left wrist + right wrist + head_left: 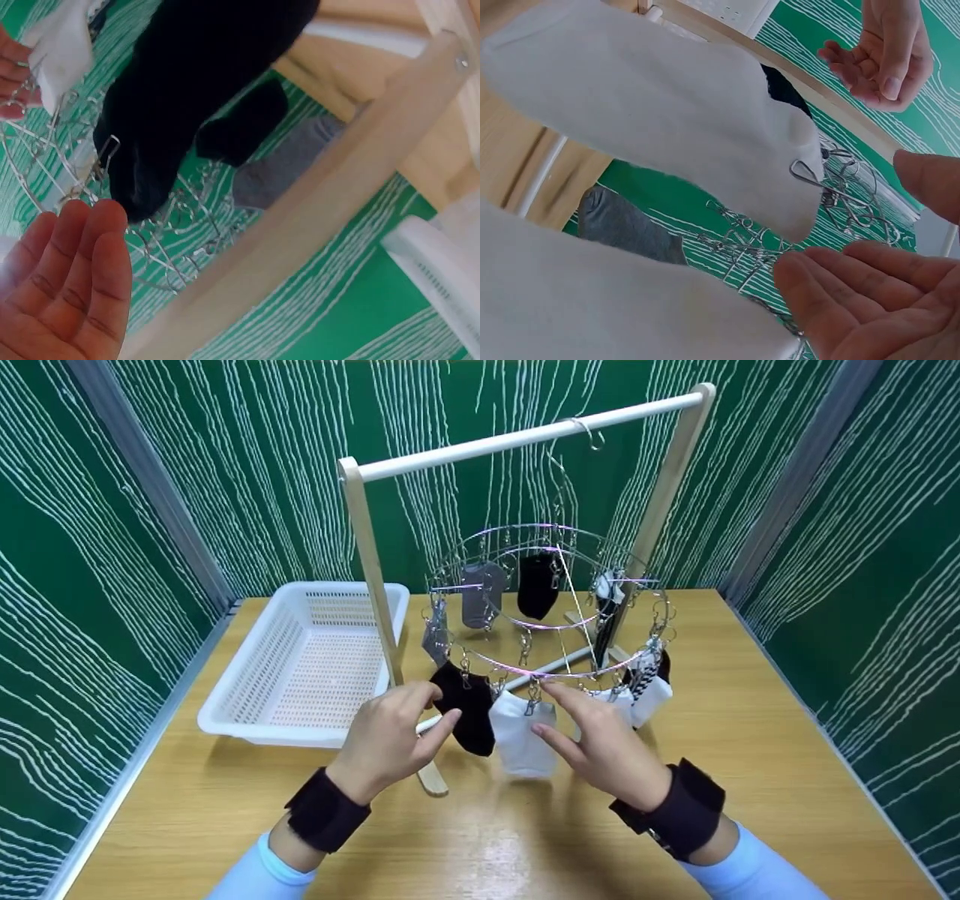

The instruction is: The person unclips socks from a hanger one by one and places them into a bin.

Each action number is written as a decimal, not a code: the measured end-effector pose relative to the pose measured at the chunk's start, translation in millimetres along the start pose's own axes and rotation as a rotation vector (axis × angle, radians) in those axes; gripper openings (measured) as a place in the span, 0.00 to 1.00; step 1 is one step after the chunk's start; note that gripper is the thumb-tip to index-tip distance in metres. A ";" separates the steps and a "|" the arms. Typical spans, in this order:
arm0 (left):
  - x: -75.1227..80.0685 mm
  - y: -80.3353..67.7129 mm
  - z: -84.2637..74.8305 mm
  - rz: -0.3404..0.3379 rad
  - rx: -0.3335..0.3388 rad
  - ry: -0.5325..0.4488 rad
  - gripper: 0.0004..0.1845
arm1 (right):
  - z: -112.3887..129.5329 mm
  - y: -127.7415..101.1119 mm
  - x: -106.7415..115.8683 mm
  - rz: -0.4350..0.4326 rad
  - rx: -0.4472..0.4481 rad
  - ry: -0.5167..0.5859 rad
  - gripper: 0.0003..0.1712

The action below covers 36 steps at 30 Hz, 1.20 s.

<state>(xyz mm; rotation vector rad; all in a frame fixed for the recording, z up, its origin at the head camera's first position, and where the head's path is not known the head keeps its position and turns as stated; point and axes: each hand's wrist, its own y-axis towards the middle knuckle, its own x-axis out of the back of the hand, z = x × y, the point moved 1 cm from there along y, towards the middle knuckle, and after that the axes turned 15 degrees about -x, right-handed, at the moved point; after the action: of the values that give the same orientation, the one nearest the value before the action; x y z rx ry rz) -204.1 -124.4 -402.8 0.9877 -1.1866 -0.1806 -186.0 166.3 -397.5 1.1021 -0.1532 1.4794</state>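
A round metal clip hanger [517, 669] hangs with several socks clipped round its rings. At its front are a black sock [466, 716] and a white sock [523, 739]. My left hand [390, 739] is beside the black sock, its fingers loosely bent and nothing held; in the left wrist view the fingers [71, 255] lie fairly straight below the sock's clip. My right hand [604, 742] is at the white sock's right side, thumb and forefinger apart. In the right wrist view a wire clip [806, 174] grips the white sock's edge, and the right fingers [840, 289] pinch nothing.
A wooden stand with a white rail [480, 448] spans the hanger. To the left sits a white plastic basket [247, 690] with slotted walls. Further back hang a grey sock [482, 596] and another black sock [536, 589]. Patterned socks [649, 682] hang at right.
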 end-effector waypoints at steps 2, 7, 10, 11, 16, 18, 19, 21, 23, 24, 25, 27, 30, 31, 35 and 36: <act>-2.6 1.2 -1.4 0.015 0.010 -0.028 0.14 | -0.4 2.1 -2.4 0.024 -0.037 0.008 0.28; -8.5 4.5 -5.3 0.060 0.049 -0.104 0.15 | -1.2 9.4 -6.5 0.050 -0.110 0.034 0.25; -12.3 6.0 -8.0 0.086 0.075 -0.145 0.17 | -1.4 12.3 -7.1 0.042 -0.143 0.037 0.21; -13.9 6.4 -9.0 0.095 0.081 -0.153 0.18 | -1.4 12.9 -7.1 0.040 -0.150 0.037 0.19; -22.9 8.9 -14.7 0.129 0.095 -0.211 0.20 | -2.7 16.1 -7.3 0.018 -0.143 0.039 0.10; -27.2 10.2 -16.9 0.136 0.105 -0.254 0.19 | -3.5 17.2 -7.6 0.008 -0.130 0.043 0.09; -29.1 11.0 -17.9 0.139 0.114 -0.279 0.19 | -3.8 17.5 -7.6 0.004 -0.122 0.044 0.09; -32.8 12.2 -19.8 0.156 0.140 -0.315 0.19 | -4.1 17.9 -7.6 0.002 -0.110 0.053 0.08; -35.8 12.9 -21.4 0.181 0.172 -0.339 0.20 | -4.4 18.3 -7.4 0.009 -0.106 0.068 0.06; -36.9 13.2 -22.1 0.195 0.187 -0.348 0.21 | -4.2 18.5 -7.1 0.016 -0.103 0.079 0.05; -37.9 13.5 -22.8 0.207 0.196 -0.356 0.21 | -3.9 18.6 -6.7 0.024 -0.104 0.087 0.04; -40.5 13.5 -23.2 0.220 0.210 -0.366 0.23 | -3.4 18.9 -5.9 0.043 -0.107 0.103 0.04; -46.1 13.4 -22.2 0.212 0.210 -0.415 0.23 | -2.8 19.1 -4.5 0.061 -0.110 0.114 0.05; -48.4 13.1 -21.5 0.208 0.212 -0.442 0.22 | -2.6 19.4 -4.2 0.065 -0.110 0.115 0.05; -59.1 11.0 -20.1 0.218 0.255 -0.583 0.22 | -1.8 20.1 -3.8 0.073 -0.109 0.120 0.06; -62.0 10.3 -20.2 0.224 0.279 -0.620 0.22 | -1.6 20.3 -3.8 0.072 -0.110 0.121 0.06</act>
<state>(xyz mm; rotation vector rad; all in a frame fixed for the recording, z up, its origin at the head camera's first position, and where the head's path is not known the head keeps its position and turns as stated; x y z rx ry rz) -216.5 -70.5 -438.8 1.0651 -1.9198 -0.1487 -204.3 159.2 -391.1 0.9242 -0.1890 1.5789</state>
